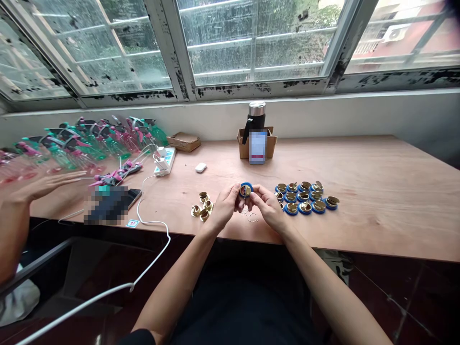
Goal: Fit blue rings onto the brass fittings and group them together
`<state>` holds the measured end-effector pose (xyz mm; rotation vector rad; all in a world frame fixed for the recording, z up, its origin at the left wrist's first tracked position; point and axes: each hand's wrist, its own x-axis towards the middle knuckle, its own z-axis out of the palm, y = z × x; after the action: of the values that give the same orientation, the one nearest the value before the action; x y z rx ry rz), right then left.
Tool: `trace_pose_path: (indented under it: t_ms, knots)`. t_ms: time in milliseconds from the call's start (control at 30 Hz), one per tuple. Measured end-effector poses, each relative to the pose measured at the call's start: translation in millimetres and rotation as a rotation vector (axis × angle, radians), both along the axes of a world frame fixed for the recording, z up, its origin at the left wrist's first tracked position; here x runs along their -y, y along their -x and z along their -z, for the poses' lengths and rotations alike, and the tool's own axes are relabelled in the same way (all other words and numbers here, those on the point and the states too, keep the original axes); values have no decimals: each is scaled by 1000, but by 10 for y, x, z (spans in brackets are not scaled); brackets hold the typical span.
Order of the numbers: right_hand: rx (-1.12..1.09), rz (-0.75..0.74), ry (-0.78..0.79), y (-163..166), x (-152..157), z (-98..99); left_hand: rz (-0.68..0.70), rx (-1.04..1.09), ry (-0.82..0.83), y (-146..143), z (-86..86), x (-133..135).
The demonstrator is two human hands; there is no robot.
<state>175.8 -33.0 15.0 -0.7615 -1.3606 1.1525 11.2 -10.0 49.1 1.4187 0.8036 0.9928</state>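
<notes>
Both my hands hold a blue ring with a brass fitting (246, 190) up above the plywood table (373, 191). My left hand (224, 206) pinches its left side, and my right hand (268, 207) grips its right side. To the right of my right hand lies a group of several matching blue-ringed brass fittings (305, 199). Several bare brass fittings (202, 207) without blue rings sit left of my left hand. Thin clear rings (252, 217) lie on the wood just below my hands.
A co-worker's hand (43, 186) rests at the far left, near a heap of green and pink spray bottles (82, 143). A blurred phone (109, 205), a power strip (164, 160) with a white cable, and a thermos in a cardboard box (257, 136) stand on the table.
</notes>
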Motion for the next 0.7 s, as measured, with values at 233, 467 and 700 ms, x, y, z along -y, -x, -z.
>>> trace_pose_path:
  t_ms: [233,467,700]
  knots:
    - [803,109,88,-280,113,-126,-90,115,61,126,-99,-89]
    - [1207,95,123,-240,198,-139,-150,215,58,197,-116,-155]
    - [1322,101,70,-191,201,-151,-84,234,59,197,-76,-157]
